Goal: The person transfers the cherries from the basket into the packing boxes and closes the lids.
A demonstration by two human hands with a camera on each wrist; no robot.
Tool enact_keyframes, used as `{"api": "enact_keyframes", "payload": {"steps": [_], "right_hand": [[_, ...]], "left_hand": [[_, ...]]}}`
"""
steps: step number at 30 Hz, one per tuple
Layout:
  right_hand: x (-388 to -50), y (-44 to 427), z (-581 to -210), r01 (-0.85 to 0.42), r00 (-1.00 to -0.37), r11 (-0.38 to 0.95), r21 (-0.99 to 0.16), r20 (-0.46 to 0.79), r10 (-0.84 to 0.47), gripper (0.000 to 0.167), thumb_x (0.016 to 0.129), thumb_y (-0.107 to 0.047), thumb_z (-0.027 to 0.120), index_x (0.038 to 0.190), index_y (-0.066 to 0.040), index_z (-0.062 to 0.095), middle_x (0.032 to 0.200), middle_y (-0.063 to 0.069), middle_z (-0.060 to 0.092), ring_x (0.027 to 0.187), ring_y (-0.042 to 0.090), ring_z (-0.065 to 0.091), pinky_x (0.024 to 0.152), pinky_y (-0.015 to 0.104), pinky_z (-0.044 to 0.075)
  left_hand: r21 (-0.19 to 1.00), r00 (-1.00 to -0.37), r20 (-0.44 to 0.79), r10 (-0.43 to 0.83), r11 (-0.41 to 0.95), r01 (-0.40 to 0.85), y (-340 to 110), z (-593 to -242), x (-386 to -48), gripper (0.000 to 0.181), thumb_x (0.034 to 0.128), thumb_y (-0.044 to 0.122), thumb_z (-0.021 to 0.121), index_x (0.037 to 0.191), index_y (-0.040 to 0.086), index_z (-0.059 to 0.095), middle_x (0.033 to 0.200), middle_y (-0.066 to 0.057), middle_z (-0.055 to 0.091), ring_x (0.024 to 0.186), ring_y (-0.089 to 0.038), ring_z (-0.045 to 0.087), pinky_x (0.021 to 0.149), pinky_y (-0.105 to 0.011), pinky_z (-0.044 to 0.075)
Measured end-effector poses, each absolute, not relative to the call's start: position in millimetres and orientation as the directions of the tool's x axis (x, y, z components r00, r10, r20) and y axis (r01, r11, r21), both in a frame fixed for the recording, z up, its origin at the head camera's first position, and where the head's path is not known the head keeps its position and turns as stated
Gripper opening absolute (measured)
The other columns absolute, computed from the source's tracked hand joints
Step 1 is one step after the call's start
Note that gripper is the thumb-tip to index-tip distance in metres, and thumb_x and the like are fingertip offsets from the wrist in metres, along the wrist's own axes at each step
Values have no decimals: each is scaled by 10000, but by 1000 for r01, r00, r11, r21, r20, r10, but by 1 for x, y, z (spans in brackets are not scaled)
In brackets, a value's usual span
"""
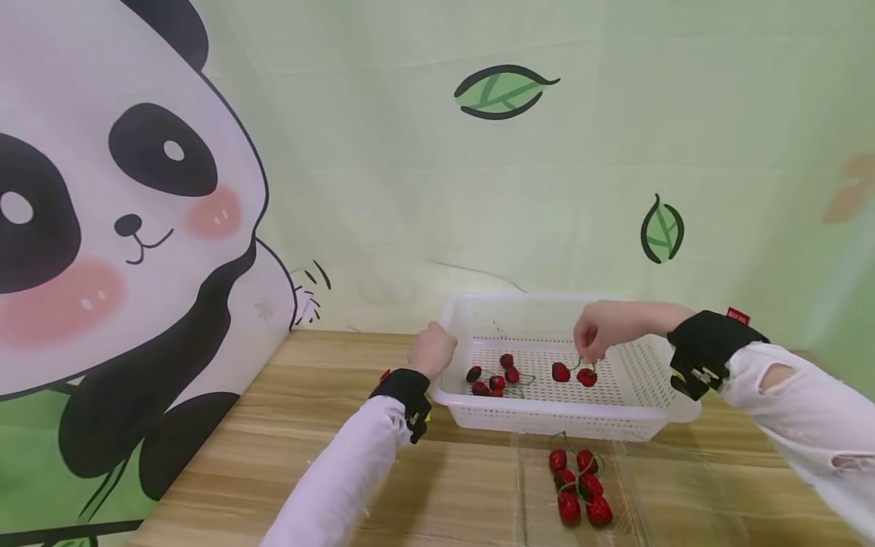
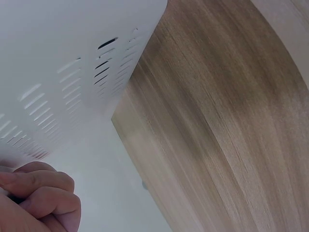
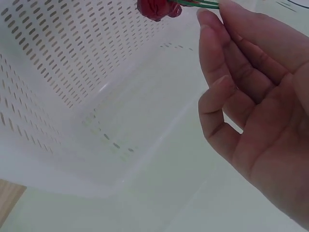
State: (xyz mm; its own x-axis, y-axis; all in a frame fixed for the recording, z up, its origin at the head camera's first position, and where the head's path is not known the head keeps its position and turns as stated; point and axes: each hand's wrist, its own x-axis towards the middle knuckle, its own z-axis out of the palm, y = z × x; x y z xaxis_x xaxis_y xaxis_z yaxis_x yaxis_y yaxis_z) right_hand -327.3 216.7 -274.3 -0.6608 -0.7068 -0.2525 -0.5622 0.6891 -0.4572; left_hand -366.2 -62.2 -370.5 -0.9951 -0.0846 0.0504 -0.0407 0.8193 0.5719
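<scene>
A white perforated plastic basket [image 1: 560, 411] stands on the wooden table. My left hand [image 1: 433, 351] grips its left rim; curled fingers [image 2: 48, 193] show beside the basket wall in the left wrist view. Over the basket's middle, my right hand [image 1: 601, 328] pinches a green stem [image 3: 205, 4] between thumb and fingertips. From that stem hangs a red cherry [image 1: 586, 377]. A second cherry [image 1: 560, 371] is close beside it, its stem rising toward the same fingers; whether it is held too, I cannot tell. Several more cherries [image 1: 497, 382] lie at the basket's left end.
In front of the basket is a clear plastic box [image 1: 536, 524], with several red cherries [image 1: 589, 485] in two columns inside and a transparent flap to its right. Behind the table [image 1: 328, 410] hangs a pale green cloth [image 1: 383, 190] printed with a panda and leaves.
</scene>
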Motion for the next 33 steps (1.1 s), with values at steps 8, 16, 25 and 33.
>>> {"api": "enact_keyframes", "payload": {"steps": [8,16,25,33], "right_hand": [[-324,221,-268,-576,-677,681,-452,-202,-707,99,807,-46,654,726,-83,611,651,-32,547,621,124,493,625,302,428],[-317,221,-257,-609,-674,674,-419,-174,-718,112,801,-62,663,723,-116,604,662,-44,549,624,116,497,622,297,432],[-302,219,-248,-614,-666,656,-438,-159,-729,101,804,-63,666,737,-106,604,666,-37,551,623,119,494,621,298,432],[-287,217,-245,-633,-660,643,-432,-134,-740,102,808,-103,670,737,-131,602,675,-56,547,638,117,495,629,297,427]], "left_hand": [[575,-995,60,-85,818,-35,-62,-373,-368,268,891,191,519,1025,-41,505,752,-102,502,675,-241,503,549,-348,396],[573,-995,54,-85,819,-39,-62,-372,-367,291,900,203,524,1052,-43,500,775,-103,507,682,-236,499,550,-340,377],[570,-996,55,-73,821,-28,-63,-373,-368,293,904,206,514,1059,-41,496,769,-102,509,682,-235,507,555,-341,397],[582,-996,45,-78,812,-37,-62,-373,-368,275,900,195,515,1039,-42,502,758,-104,507,677,-237,508,549,-340,399]]}}
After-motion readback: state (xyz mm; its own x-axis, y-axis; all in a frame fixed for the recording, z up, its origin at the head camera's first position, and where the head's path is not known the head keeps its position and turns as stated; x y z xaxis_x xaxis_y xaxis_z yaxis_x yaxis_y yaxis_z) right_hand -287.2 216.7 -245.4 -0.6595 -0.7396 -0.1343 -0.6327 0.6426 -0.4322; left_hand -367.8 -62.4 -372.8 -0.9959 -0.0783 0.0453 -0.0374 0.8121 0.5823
